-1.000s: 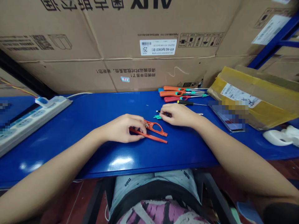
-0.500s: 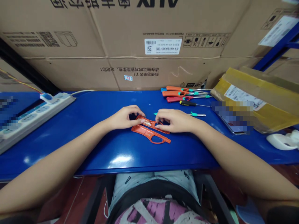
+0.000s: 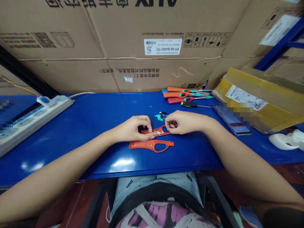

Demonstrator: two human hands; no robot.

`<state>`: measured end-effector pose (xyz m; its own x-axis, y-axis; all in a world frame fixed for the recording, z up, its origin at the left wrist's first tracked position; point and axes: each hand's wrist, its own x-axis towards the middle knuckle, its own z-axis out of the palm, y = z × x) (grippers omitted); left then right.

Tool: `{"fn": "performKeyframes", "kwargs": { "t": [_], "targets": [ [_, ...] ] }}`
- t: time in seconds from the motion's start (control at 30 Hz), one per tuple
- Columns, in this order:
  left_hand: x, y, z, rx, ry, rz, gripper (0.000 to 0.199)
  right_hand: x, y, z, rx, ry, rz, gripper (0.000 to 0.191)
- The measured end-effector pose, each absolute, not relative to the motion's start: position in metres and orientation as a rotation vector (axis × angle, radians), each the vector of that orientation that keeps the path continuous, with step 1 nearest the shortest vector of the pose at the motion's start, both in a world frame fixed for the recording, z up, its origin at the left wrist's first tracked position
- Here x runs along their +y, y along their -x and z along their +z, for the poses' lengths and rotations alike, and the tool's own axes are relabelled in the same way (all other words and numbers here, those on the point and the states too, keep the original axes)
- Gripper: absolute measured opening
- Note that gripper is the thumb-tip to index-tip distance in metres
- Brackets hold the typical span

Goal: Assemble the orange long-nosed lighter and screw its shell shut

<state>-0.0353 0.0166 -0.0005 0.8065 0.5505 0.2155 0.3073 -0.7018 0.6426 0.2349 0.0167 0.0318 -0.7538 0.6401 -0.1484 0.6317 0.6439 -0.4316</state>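
Observation:
My left hand (image 3: 139,129) is closed round the left part of an orange lighter half-shell (image 3: 159,130), thumb and fingers gripping its edges. A clear tube and small metal and white parts lie inside that shell. At its right end, by the trigger ring, my right hand (image 3: 181,123) has its fingers curled shut on the shell; the fingertips are partly hidden. The matching orange half-shell (image 3: 142,144) lies on the blue table just nearer to me, with its ring at the right. Behind the right fingertips are a small green plastic piece (image 3: 159,117) and a small black part (image 3: 163,112).
Several gas lighters (image 3: 178,95) lie at the back beside a black-and-yellow screwdriver (image 3: 189,104). To the right are a phone (image 3: 231,119), a taped box (image 3: 266,98) and a white object (image 3: 283,141). A power strip (image 3: 35,114) stands at left; large cardboard boxes (image 3: 128,28) form the back.
The held half-shell has moved slightly nearer and turned flatter. The loose half-shell has also shifted nearer and turned. My right hand has moved a little right, uncovering the green and black pieces.

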Motion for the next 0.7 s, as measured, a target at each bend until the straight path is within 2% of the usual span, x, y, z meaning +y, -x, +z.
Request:
{"fn": "performKeyframes", "kwargs": {
  "t": [0.13, 0.27, 0.43, 0.53, 0.63, 0.7],
  "targets": [
    [0.019, 0.037, 0.003, 0.67, -2.339, 0.6, 0.009, 0.015, -0.233, 0.033, -2.837, 1.11, 0.758, 0.009],
    [0.035, 0.05, 0.002, 0.879, -2.37, 0.74, 0.024, 0.015, -0.233, 0.031, -2.816, 1.125, 0.775, 0.013],
    [0.05, 0.062, -0.007, 1.111, -2.442, 0.709, 0.037, 0.014, -0.228, 0.029, -2.758, 1.09, 0.692, 0.022],
    [0.046, 0.06, -0.003, 1.021, -2.497, 0.718, 0.037, 0.004, -0.219, 0.033, -2.78, 0.97, 0.739, 0.025],
    [0.039, 0.056, 0.004, 0.811, -2.611, 0.594, 0.034, -0.01, -0.208, 0.039, -2.923, 0.928, 0.747, 0.04],
    [0.037, 0.054, 0.007, 0.732, -2.656, 0.502, 0.032, -0.017, -0.203, 0.043, -3.003, 0.977, 0.711, 0.039]
  ]
}}
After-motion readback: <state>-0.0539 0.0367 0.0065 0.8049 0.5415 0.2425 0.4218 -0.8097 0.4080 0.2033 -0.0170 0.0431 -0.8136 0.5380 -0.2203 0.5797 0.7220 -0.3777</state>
